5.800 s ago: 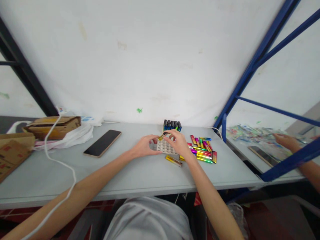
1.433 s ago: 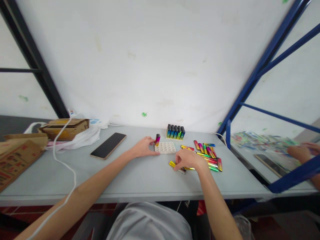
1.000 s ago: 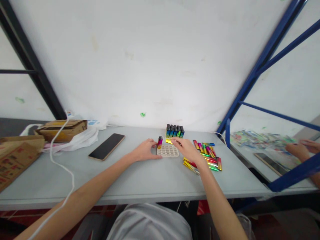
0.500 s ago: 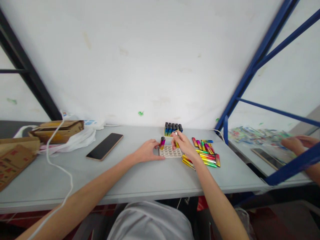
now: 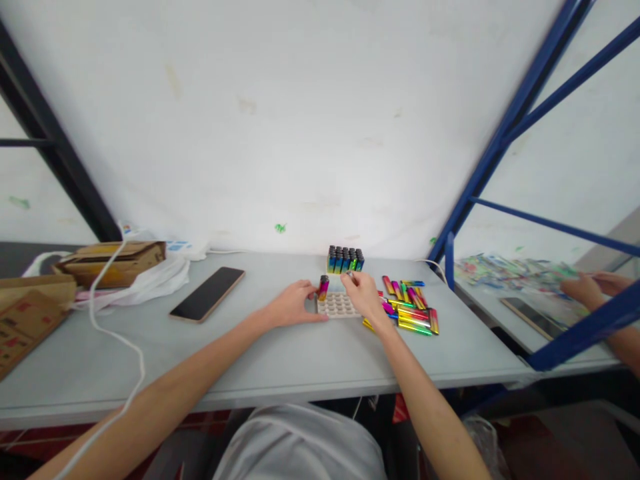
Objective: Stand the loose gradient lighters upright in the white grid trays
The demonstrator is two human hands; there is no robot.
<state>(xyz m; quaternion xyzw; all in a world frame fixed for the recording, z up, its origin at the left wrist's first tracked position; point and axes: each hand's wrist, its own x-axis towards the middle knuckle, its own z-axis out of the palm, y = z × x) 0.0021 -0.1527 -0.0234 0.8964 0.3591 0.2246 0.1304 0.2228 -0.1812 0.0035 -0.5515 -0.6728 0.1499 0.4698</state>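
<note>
A pale tray with rows of round holes (image 5: pixel 338 307) lies flat on the table. One lighter with a pink and yellow body (image 5: pixel 323 288) stands upright in its back left corner. My left hand (image 5: pixel 295 303) grips the tray's left end, thumb along the front edge, fingertips beside the standing lighter. Over the tray's back right part, my right hand (image 5: pixel 365 295) pinches a lighter, of which only the metal top (image 5: pixel 349 273) shows; its body is hidden by the fingers. Right of the tray lies a loose pile of shiny coloured lighters (image 5: pixel 415 313).
Behind the tray stands a block of upright lighters with black tops (image 5: pixel 345 259). A phone (image 5: pixel 207 295) lies to the left, near cardboard boxes (image 5: pixel 113 263) and a white cable (image 5: pixel 120 337). A blue metal frame (image 5: pixel 493 160) rises at the right; another person's hand (image 5: pixel 585 290) is beyond it.
My right hand has turned and lowered slightly, so the yellow lighter body seen in it before is now covered. My left hand and the tray have stayed in place.
</note>
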